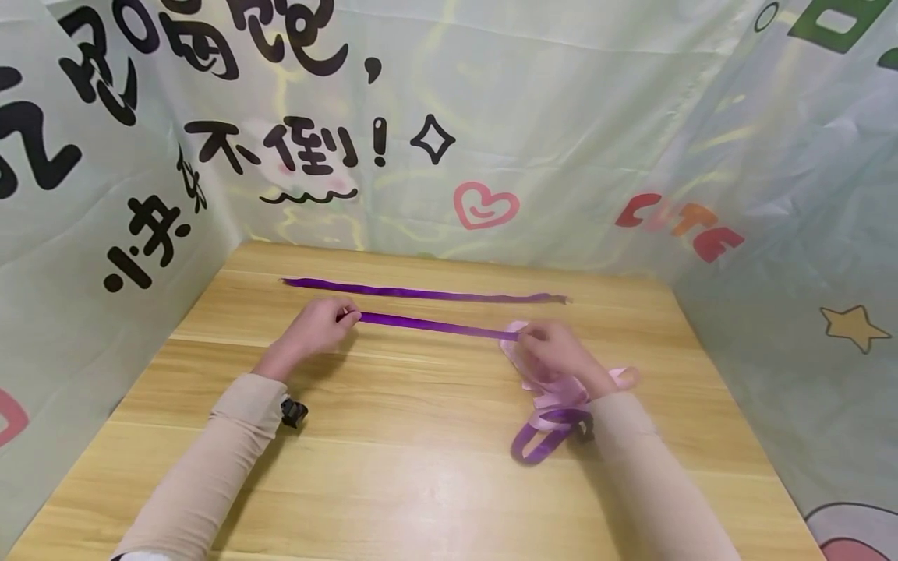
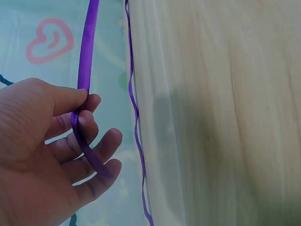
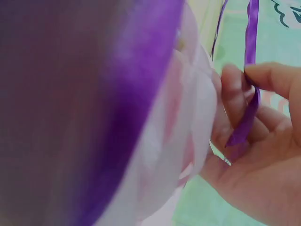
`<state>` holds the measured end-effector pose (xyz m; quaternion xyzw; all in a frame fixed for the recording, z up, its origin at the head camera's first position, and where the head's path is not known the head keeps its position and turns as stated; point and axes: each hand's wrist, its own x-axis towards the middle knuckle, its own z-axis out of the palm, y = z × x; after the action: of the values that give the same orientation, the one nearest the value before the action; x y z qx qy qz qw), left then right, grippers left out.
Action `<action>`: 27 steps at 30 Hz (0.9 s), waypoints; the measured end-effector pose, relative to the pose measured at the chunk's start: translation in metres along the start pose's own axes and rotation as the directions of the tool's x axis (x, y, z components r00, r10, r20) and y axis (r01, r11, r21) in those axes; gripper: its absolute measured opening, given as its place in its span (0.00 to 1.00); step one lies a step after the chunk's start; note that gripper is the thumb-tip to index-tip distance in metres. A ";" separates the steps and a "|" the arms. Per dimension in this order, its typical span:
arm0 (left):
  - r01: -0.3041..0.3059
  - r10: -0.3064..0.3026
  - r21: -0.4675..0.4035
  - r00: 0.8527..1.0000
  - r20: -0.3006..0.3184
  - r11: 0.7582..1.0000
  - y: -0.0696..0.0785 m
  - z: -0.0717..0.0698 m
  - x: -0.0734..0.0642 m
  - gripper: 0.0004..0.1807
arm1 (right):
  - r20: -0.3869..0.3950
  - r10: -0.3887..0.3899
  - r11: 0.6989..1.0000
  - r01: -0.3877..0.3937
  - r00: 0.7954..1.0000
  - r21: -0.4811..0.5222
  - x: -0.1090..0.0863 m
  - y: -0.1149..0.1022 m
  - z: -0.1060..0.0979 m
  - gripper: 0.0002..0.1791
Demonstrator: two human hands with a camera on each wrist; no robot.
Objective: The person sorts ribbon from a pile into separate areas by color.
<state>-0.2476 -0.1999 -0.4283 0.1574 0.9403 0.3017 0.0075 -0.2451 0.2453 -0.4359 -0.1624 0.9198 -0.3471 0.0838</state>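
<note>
A purple ribbon (image 1: 428, 323) is stretched nearly straight between both hands, above the wooden table. My left hand (image 1: 324, 323) pinches its left end between thumb and index finger; in the left wrist view, a short tail (image 2: 83, 141) trails over the other fingers. At the opposite end my right hand (image 1: 557, 351) pinches the ribbon, and a loose tail (image 3: 247, 120) crosses its palm. A second purple ribbon (image 1: 421, 294) lies lengthwise on the table just behind. Around the right hand and wrist is a bunch of pale pink ribbon (image 1: 557, 392) with a purple loop (image 1: 521, 446); how it is attached is hidden.
The wooden table (image 1: 393, 483) meets printed fabric (image 1: 575, 156) at the back and on both sides. A small black device (image 1: 293, 413) sits at the left wrist, by the sleeve cuff. Blurred purple ribbon (image 3: 141, 70) blocks much of the right wrist view.
</note>
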 end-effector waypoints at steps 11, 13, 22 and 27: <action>0.080 -0.077 0.026 0.993 -0.093 0.996 -0.021 -0.007 0.011 0.13 | -0.138 0.170 0.983 -0.157 0.976 0.097 0.015 0.001 -0.012 0.19; 0.085 -0.082 0.028 0.990 -0.113 0.996 -0.024 -0.008 0.014 0.13 | -0.154 0.189 0.980 -0.178 0.970 0.087 0.019 0.002 -0.014 0.20; 0.147 -0.138 0.038 0.976 -0.167 0.988 -0.034 -0.006 0.031 0.13 | -0.187 0.259 0.959 -0.229 0.948 0.166 0.040 0.005 -0.018 0.20; 0.199 -0.181 0.067 0.961 -0.211 0.978 -0.039 -0.004 0.039 0.11 | -0.190 0.288 0.948 -0.251 0.939 0.197 0.046 0.004 -0.017 0.21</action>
<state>-0.2964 -0.2201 -0.4439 0.0350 0.9591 0.2728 -0.0668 -0.2939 0.2419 -0.4281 0.0118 0.9040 -0.4251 0.0436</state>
